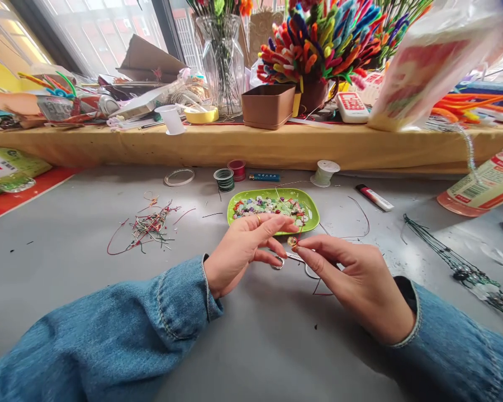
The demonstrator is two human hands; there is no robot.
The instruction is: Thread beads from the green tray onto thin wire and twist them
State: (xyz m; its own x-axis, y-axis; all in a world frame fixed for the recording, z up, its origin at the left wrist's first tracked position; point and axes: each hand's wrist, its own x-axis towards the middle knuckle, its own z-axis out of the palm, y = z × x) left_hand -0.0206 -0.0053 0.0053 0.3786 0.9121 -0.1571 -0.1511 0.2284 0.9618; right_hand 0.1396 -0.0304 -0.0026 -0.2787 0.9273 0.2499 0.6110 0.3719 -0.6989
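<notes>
At frame centre, your right hand (pixel 356 276) pinches a gold bead (pixel 292 242), seemingly already on red cord (pixel 299 233); your left hand (pixel 247 245) is part-open, its hold unclear. Loose beads (pixel 260 206) in the tray (pixel 314 213) look unstrung.

Small golden piece (pixel 292 242) — shiny, rounded, pinched in right hand (pixel 354 273), red cord (pixel 300 229) just beside it
</notes>
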